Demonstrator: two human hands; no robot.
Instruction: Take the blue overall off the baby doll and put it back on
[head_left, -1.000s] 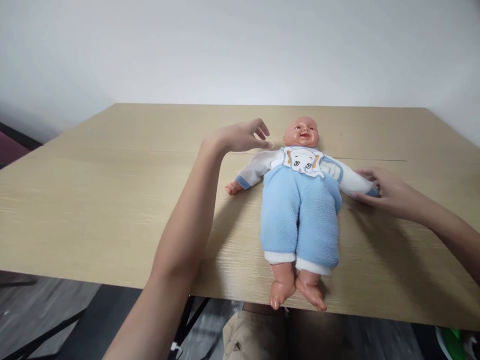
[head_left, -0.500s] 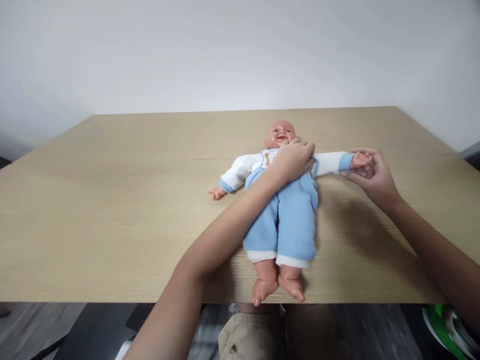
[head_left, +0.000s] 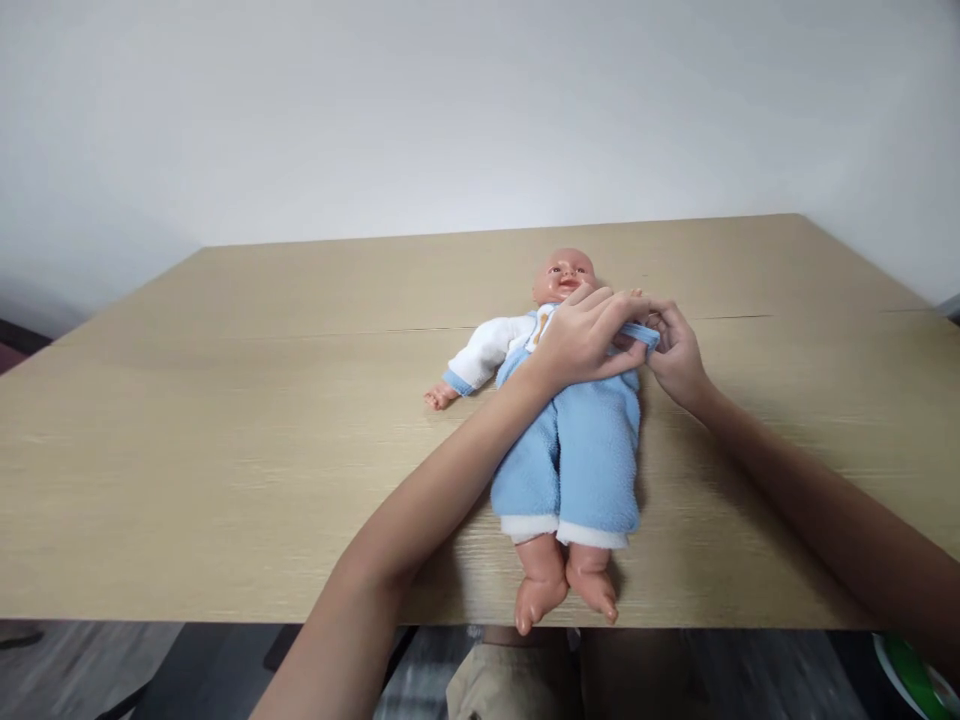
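A baby doll [head_left: 570,440] in light blue fleece dungarees and a white top lies on its back on the wooden table [head_left: 225,440], feet at the near edge. My left hand [head_left: 585,335] rests over the doll's chest, fingers curled on the blue shoulder strap. My right hand [head_left: 675,350] is closed at the doll's right-side shoulder, pinching the same strap and hiding that arm. The doll's other arm stretches out to the left.
A plain white wall rises behind the table. Below the near edge I see my knees in beige trousers [head_left: 495,685], dark table legs and a grey floor. A green and white object [head_left: 919,685] shows at the bottom right corner.
My left hand moved from beside the doll's head onto its chest. My right hand left the doll's outstretched hand and came in to the shoulder strap; that arm is now folded in out of sight.
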